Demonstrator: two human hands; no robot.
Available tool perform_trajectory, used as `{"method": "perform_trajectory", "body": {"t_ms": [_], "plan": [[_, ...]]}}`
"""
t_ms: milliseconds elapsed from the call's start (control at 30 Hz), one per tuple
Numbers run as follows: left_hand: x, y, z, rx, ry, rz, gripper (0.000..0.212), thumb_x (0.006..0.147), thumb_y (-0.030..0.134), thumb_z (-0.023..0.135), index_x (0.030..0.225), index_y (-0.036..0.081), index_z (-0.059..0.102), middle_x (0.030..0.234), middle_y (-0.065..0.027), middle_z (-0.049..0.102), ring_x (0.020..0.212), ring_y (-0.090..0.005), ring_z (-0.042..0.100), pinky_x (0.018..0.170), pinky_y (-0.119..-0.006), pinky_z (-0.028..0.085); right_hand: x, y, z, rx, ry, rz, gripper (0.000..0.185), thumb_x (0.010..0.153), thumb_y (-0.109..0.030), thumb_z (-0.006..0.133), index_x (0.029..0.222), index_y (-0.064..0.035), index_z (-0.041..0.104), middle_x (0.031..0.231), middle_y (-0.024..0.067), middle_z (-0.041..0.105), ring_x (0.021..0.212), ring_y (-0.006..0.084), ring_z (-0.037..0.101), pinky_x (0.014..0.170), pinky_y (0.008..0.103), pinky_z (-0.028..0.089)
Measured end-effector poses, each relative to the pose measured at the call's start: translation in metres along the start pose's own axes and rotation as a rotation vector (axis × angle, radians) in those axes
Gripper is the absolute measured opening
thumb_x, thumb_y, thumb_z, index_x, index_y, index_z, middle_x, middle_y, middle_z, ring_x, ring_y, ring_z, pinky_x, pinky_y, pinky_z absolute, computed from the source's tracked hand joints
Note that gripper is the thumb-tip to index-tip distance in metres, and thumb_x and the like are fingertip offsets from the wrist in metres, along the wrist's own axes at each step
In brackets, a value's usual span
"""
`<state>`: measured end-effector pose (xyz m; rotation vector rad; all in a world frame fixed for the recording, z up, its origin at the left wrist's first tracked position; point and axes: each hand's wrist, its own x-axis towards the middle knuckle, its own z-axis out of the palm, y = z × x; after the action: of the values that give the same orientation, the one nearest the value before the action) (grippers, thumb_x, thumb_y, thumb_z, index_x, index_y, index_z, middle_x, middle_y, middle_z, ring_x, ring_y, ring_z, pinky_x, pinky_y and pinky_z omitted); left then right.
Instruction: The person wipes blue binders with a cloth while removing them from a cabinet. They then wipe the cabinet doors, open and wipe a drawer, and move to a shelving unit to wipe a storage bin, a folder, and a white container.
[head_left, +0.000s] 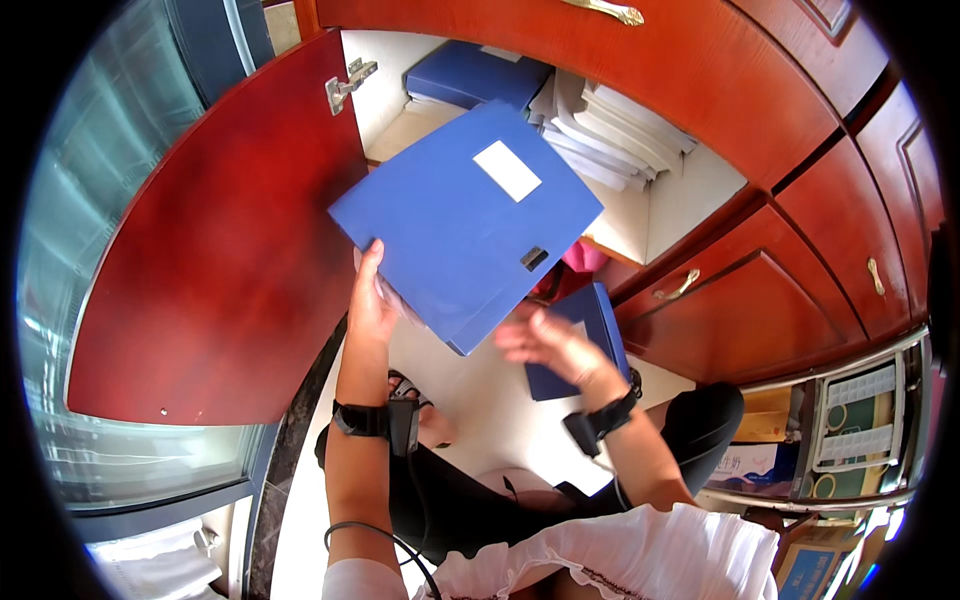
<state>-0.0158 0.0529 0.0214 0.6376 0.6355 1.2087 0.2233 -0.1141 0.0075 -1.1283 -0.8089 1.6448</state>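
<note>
A blue plastic document box (442, 217) with a blank white label and a dark clasp is held up before the wooden cabinet. My left hand (373, 300) grips its lower left edge, thumb on the top face; some paler sheet shows under that edge. Off the box's lower right side, my right hand (551, 341) is blurred, its fingers apart and holding nothing. Below and behind that hand, a second blue document box (600, 330) stands at the floor, partly hidden by the hand. Inside the cabinet, another blue box (472, 75) lies on the shelf beside stacked papers (607, 135).
The red-brown cabinet door (225, 247) hangs wide at the left, near a window (105, 247). Something pink (585, 257) shows in the lower compartment. Closed cabinet fronts (742, 315) run along the right. A metal rack (817, 495) with boxes stands at lower right.
</note>
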Motion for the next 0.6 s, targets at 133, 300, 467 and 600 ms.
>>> {"method": "perform_trajectory", "body": {"t_ms": [133, 300, 467, 600], "plan": [[0.002, -0.003, -0.008, -0.101, 0.048, -0.008, 0.07, 0.091, 0.037, 0.069, 0.146, 0.008, 0.038, 0.144, -0.0088, 0.046, 0.134, -0.0255, 0.044, 0.111, -0.044, 0.038, 0.006, 0.008, 0.052, -0.055, -0.177, 0.053, 0.083, 0.098, -0.055, 0.053, 0.15, 0.0035, 0.025, 0.131, 0.0204, 0.059, 0.117, 0.028, 0.062, 0.093, 0.0386, 0.054], [-0.004, 0.003, -0.004, -0.185, 0.058, 0.03, 0.061, 0.093, 0.036, 0.067, 0.142, 0.008, 0.044, 0.139, -0.0069, 0.052, 0.13, -0.0232, 0.048, 0.109, -0.042, 0.039, 0.02, -0.013, 0.09, -0.067, -0.014, -0.038, 0.076, 0.096, -0.053, 0.059, 0.142, 0.0018, 0.035, 0.126, 0.0191, 0.061, 0.107, 0.0254, 0.066, 0.081, 0.0338, 0.057], [0.001, -0.005, 0.006, -0.325, 0.018, 0.045, 0.046, 0.096, 0.025, 0.066, 0.134, 0.006, 0.049, 0.13, -0.0077, 0.058, 0.122, -0.0238, 0.055, 0.103, -0.043, 0.045, 0.029, -0.029, 0.093, -0.064, 0.146, -0.074, 0.063, 0.097, -0.046, 0.061, 0.135, 0.002, 0.045, 0.12, 0.0178, 0.064, 0.1, 0.0243, 0.069, 0.077, 0.0317, 0.058], [0.014, -0.015, 0.013, -0.246, -0.016, -0.014, 0.058, 0.094, 0.03, 0.069, 0.14, 0.005, 0.045, 0.136, -0.0072, 0.054, 0.128, -0.0217, 0.05, 0.108, -0.04, 0.039, 0.044, -0.033, 0.066, 0.171, 0.195, -0.175, 0.041, 0.098, -0.022, 0.06, 0.129, 0.0032, 0.051, 0.114, 0.0174, 0.067, 0.101, 0.0262, 0.069, 0.078, 0.0311, 0.058]]}}
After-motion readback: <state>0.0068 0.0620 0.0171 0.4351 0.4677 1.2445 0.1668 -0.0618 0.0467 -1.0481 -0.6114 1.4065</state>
